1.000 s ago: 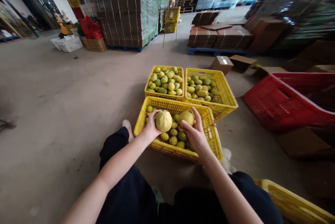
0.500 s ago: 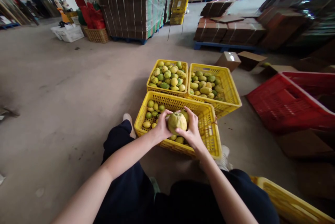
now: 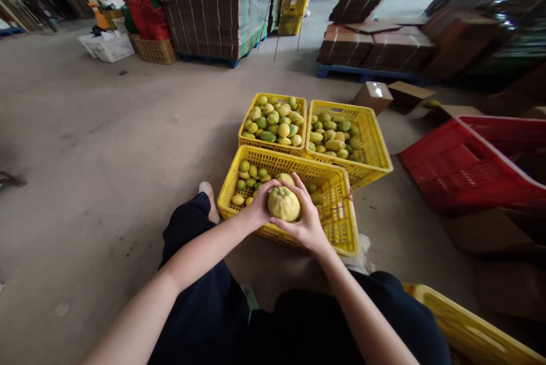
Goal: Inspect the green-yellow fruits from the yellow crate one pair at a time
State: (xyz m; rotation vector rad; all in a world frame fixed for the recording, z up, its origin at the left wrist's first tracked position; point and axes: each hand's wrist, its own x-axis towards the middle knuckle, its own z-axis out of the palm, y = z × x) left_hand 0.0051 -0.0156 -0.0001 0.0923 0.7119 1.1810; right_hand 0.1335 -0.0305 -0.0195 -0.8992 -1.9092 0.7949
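Between my two hands is a pale yellow-green, ribbed papaya (image 3: 284,204), its stem end turned up toward me. My left hand (image 3: 261,204) is closed on its left side, and my right hand (image 3: 307,217) wraps its right side with the thumb in front. Both hands are over the near yellow crate (image 3: 341,228), which has smaller green and yellow fruit (image 3: 252,171) at its left. Another yellowish fruit (image 3: 285,178) shows just behind the held one; whether a hand touches it is hidden.
Two more yellow crates of fruit, a left one (image 3: 273,148) and a right one (image 3: 375,149), stand behind the near crate. A red crate (image 3: 460,166) and cardboard boxes (image 3: 372,96) are at the right. Another yellow crate (image 3: 469,325) is beside my right leg.
The papaya has turned in my hands, so its stem end now shows more fully. My right hand's fingers have moved closer around its far side.
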